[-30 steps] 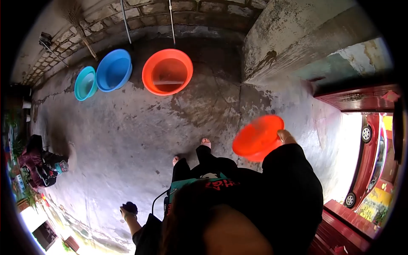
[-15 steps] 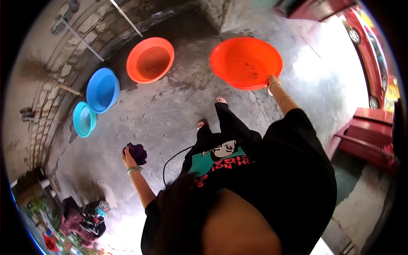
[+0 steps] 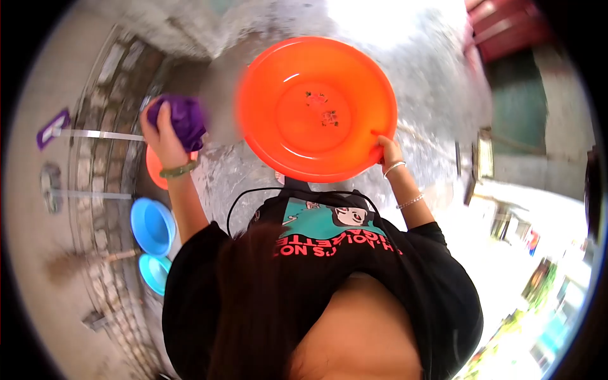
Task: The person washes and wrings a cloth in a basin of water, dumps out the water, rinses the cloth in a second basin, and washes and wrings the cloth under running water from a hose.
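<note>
In the head view, the left hand [image 3: 166, 142] is raised on the left side, its grip closed around a bunched purple cloth [image 3: 183, 120], with fingers and thumb wrapped over the folds. A green bangle [image 3: 178, 169] circles that wrist. The right hand [image 3: 391, 151] pinches the rim of a large orange basin [image 3: 297, 117], its grip narrow, with the thumb lying over the inside of the edge. The basin hangs in front of the body, its open side turned toward the camera, and shows small printed flowers on its bottom. The cloth is just beside the basin's left edge, apart from it. Two thin bracelets [image 3: 410, 201] sit on the right wrist and forearm. Below the left hand and partly hidden by that arm, a second orange tub [image 3: 156, 168] stands on the grey floor [image 3: 228, 171]; near it are a blue tub [image 3: 153, 227] and a smaller turquoise tub [image 3: 154, 273], close together by the brick wall [image 3: 95, 209]. A pole with a purple head [image 3: 52, 128] and a straw broom [image 3: 65, 266] are also by that wall. The person wears a black shirt [image 3: 202, 285] with a teal print.
</note>
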Motion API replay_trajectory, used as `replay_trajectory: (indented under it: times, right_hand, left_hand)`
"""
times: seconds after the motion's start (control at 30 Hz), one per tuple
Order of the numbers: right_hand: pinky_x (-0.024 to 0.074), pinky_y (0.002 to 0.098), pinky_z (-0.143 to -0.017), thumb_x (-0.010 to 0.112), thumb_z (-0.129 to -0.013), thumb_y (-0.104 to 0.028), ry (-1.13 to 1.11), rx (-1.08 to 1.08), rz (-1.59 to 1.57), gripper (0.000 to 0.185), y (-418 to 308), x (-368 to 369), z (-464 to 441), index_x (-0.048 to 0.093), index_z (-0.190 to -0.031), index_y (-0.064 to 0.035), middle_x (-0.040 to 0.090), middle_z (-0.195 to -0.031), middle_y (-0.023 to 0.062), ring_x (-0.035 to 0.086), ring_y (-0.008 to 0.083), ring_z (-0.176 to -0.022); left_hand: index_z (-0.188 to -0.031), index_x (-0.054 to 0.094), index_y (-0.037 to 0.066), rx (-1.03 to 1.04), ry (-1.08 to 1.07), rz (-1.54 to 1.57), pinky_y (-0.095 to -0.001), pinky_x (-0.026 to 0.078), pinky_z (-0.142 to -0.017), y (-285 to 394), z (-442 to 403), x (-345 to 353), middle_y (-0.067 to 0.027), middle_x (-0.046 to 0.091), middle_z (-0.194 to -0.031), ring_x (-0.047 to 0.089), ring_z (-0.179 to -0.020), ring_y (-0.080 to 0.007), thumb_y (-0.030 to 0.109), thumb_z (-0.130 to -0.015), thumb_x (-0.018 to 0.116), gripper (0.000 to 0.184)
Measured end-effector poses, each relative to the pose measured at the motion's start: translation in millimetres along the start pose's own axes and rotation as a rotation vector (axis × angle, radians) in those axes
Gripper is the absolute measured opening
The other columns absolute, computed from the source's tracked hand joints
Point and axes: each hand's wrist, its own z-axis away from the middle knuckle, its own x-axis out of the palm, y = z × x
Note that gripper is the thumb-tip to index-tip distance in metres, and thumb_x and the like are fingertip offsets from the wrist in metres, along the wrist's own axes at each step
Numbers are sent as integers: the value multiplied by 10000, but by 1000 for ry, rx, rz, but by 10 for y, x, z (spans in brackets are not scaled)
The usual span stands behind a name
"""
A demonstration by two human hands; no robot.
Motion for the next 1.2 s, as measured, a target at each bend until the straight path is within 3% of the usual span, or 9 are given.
replay_trajectory:
  times: [0.13, 0.2, 0.27, 0.37, 0.53, 0.67, 0.93, 1.03, 1.2]
  right_hand:
    - [259, 258, -366, 501, -731, -128, 172, 59, -195, 387, 656, -1546, 475, 607, -1086, -15, 537, -617, 36, 411, 119, -409]
    - [310, 256, -368, 514, -723, -127, 282, 31, -334, 317, 942, -2297, 845, 607, -1002, -7, 544, -623, 48, 446, 133, -414]
    - [296, 259, -351, 544, -710, -132, 468, 15, -529, 192, 1179, -2934, 1223, 608, -826, 7, 543, -594, 66, 447, 141, -392]
    - [295, 254, -358, 535, -695, -108, 642, 57, -628, 204, 1596, -3888, 1861, 596, -861, -5, 532, -604, 41, 429, 131, -391]
    - [278, 250, -360, 531, -689, -102, 953, 35, -885, 178, 2059, -5234, 2708, 579, -835, -11, 510, -593, 32, 401, 127, -385]
    - [286, 244, -367, 538, -692, -108, 1019, 59, -1135, 163, 2488, -6629, 2990, 571, -830, -29, 523, -610, 29, 427, 130, -408]
    - [266, 222, -356, 550, -678, -111, 1177, 54, -1385, 93, 2315, -7901, 2752, 558, -761, -70, 509, -592, -2, 422, 118, -398]
    - [228, 226, -347, 550, -672, -111, 1222, 56, -1440, 36, 2130, -8480, 2920, 515, -681, -106, 486, -560, -16, 375, 109, -372]
    - [225, 222, -330, 543, -670, -112, 1397, 19, -1584, 51, 2210, -9481, 3116, 505, -644, -89, 474, -525, -5, 335, 101, -329]
  left_hand:
    - [-1026, 576, 39, 228, -862, 97, -285, 445, -818, 924, 1309, 1720, -66, 604, -960, 566, -875, -150, 142, -799, 623, 254]
    - [-1156, 544, 117, 363, -1356, -79, -353, 449, -868, 1238, 2185, 2434, -114, 592, -1096, 573, -1017, -263, 366, -830, 599, 414]
    - [-1326, 432, 133, 960, -1548, -264, -362, 358, -979, 992, 3093, 3083, -116, 454, -1325, 489, -1159, -232, 474, -863, 525, 583]
    - [-1331, 416, 82, 371, -2008, -102, -329, 318, -1031, 1618, 3870, 3827, -107, 499, -1293, 471, -1191, -213, 374, -894, 525, 537]
    - [-1320, 397, 16, -105, -1837, 306, -384, 351, -1016, 1869, 4670, 4576, -177, 524, -1239, 509, -1152, -253, 367, -946, 335, 516]
    - [-1359, 309, 4, -1212, -1829, 700, -435, 277, -1067, 1637, 5751, 5327, -203, 356, -1378, 362, -1267, -321, 381, -936, 298, 567]
    - [-1314, 414, 78, -1113, -1787, 216, -378, 347, -996, 1778, 7075, 7428, -136, 459, -1325, 465, -1178, -279, 434, -900, 354, 549]
    - [-1303, 430, 92, -740, -2025, 143, -355, 360, -976, 2585, 8397, 8307, -106, 481, -1313, 479, -1172, -224, 433, -907, 347, 529]
    - [-1290, 398, 0, -819, -2619, 600, -378, 384, -982, 4545, 11012, 8705, -188, 474, -1292, 506, -1144, -266, 353, -912, 347, 520]
